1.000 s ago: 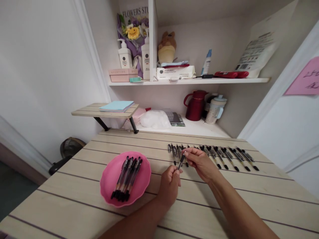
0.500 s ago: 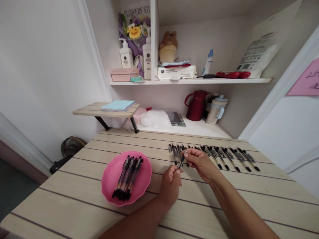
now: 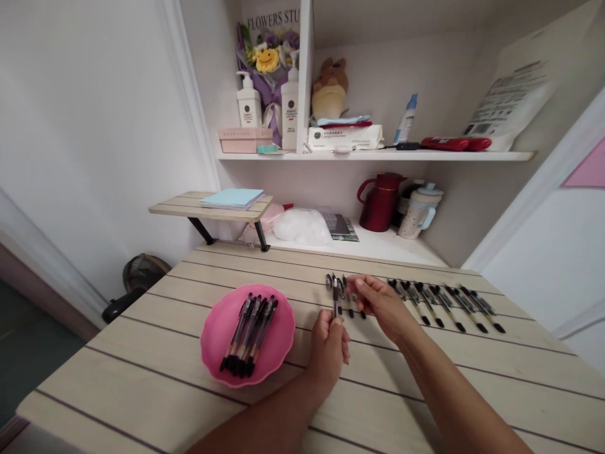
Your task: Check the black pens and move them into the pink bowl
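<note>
Low over the table, my left hand (image 3: 327, 347) is closed around a black gel pen (image 3: 335, 296), which points up and away from me. My right hand (image 3: 380, 306) hovers just right of it. Its thumb and fingers are slightly apart, over a group of loose pens and caps (image 3: 341, 287), partly hidden by the hand. Farther right lies a row of several black pens (image 3: 444, 302), side by side at a slant. A pink scalloped bowl (image 3: 212, 343) to the left holds a bundle of several capped pens (image 3: 249, 334).
A small raised shelf (image 3: 174, 205) with blue paper (image 3: 231, 198) stands at the table's back left. Behind the table are a white plastic bag (image 3: 302, 226), a red jug (image 3: 380, 202) and a light tumbler (image 3: 418, 213). A fan (image 3: 144, 272) stands beyond the left edge.
My right hand has come off the pen and moved slightly right. The pen in my left hand has turned more upright. The whole view has shifted slightly.
</note>
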Motion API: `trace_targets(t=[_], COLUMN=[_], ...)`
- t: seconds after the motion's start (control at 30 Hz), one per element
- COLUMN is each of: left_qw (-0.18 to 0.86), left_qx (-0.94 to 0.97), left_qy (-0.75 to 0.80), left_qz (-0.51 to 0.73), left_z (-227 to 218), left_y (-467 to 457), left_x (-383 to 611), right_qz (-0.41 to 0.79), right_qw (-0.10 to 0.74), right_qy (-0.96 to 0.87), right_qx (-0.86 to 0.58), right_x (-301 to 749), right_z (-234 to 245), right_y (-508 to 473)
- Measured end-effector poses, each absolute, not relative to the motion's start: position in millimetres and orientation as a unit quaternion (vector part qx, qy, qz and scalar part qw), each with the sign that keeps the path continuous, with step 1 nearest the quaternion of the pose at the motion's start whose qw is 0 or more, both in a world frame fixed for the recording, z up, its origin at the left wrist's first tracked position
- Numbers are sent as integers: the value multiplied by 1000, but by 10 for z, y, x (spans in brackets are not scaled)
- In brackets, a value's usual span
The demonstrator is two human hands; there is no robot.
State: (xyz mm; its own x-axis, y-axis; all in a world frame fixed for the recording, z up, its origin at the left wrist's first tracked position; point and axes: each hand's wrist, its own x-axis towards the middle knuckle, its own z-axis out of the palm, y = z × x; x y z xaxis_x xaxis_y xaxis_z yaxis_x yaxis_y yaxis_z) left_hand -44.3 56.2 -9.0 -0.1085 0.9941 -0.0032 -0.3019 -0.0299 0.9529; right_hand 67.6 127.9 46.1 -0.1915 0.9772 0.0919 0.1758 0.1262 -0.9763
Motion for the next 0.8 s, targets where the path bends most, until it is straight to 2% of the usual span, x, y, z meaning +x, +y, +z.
trace_targets(t=[0.13, 0.33, 0.57, 0.8], left_qw=[520, 491, 478, 472], left_qx=[339, 333, 341, 373], left_qy=[457, 476, 488, 483], left_qz=[637, 649, 646, 636], left_z=[-105, -110, -41, -25], left_y=[621, 639, 606, 587], left_x=[-478, -527, -520, -550], right_qz=[238, 121, 99, 169], right_qw=[312, 204, 153, 212], right_qy=[-711, -736, -748, -749], right_qx=[-584, -634, -638, -604], right_x=[445, 6, -180, -52], right_z=[476, 394, 309, 372], right_y=[1574, 1851, 1842, 1643])
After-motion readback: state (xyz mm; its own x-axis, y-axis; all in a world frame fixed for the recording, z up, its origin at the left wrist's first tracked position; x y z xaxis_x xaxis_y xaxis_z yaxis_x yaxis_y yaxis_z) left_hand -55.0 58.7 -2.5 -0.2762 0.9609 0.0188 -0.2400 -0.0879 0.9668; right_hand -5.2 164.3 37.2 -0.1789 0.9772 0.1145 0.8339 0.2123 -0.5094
